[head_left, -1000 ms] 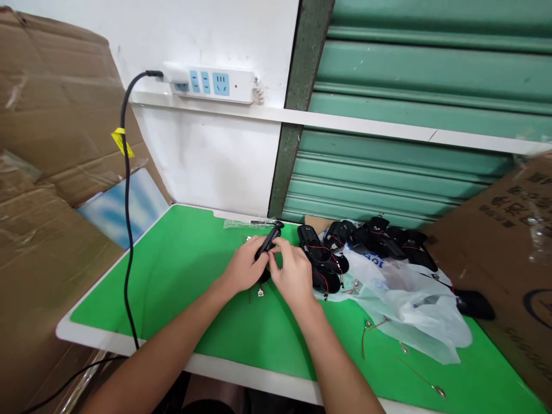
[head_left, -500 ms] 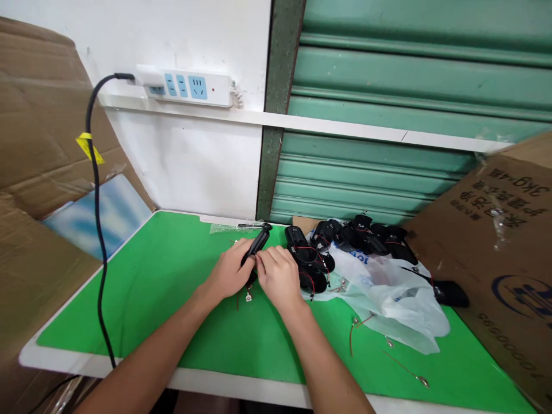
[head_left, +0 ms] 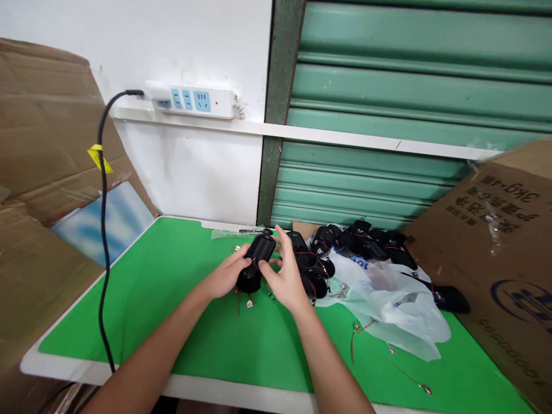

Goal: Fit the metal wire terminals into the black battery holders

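Above the middle of the green mat, I hold a black plastic casing (head_left: 261, 248), oblong with a ribbed hollow face turned towards me. My left hand (head_left: 226, 275) is closed around its left side, thumb on the front. My right hand (head_left: 282, 276) has its thumb on the lower front and fingertips at the right edge, with the index finger raised. A dark rounded part (head_left: 249, 282) shows just below; whether it is joined to the casing I cannot tell. Thin wires and a small white-and-metal piece (head_left: 250, 303) lie under my hands.
Several similar black casings with red wires (head_left: 317, 267) are piled right of my hands, partly on a white plastic bag (head_left: 401, 305). Loose wired metal pieces (head_left: 425, 389) lie front right. Cardboard (head_left: 487, 241) flanks both sides. A black cable (head_left: 103, 230) hangs from a power strip (head_left: 194, 100).
The casing has turned from edge-on to show its hollow face. My right hand has opened out from a pinch and shifted to the casing's right side. The view has tilted slightly upward.
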Action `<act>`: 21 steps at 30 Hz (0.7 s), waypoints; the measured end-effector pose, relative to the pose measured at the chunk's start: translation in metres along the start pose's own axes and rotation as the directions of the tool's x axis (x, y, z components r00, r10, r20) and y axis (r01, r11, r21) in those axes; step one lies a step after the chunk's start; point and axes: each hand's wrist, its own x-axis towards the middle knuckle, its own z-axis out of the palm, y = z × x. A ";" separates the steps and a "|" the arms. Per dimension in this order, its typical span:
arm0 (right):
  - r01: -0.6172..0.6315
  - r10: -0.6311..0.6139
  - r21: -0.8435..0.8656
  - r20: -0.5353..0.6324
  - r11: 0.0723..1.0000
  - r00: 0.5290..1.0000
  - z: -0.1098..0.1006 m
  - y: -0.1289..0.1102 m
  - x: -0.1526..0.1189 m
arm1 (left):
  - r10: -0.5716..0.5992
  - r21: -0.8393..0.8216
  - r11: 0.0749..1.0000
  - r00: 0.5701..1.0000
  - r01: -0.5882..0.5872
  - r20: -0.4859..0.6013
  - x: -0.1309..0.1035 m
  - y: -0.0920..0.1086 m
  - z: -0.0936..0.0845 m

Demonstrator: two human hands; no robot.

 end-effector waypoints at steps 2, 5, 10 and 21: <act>-0.065 0.060 0.056 0.080 0.996 0.995 0.000 0.001 -0.001 | -0.006 0.054 0.999 1.000 0.004 0.024 -0.002 0.000 0.002; -0.073 0.064 0.076 0.122 0.994 0.990 -0.001 0.002 -0.001 | 0.033 0.146 0.988 0.999 -0.038 0.034 -0.003 -0.002 0.003; -0.029 0.025 0.029 0.133 0.999 0.991 -0.002 0.004 -0.001 | 0.122 0.244 0.961 0.992 -0.129 0.045 -0.002 -0.006 0.003; -0.019 0.017 0.013 0.100 1.000 0.995 0.001 0.006 -0.002 | 0.178 0.354 0.917 0.983 -0.185 0.052 -0.003 -0.007 0.003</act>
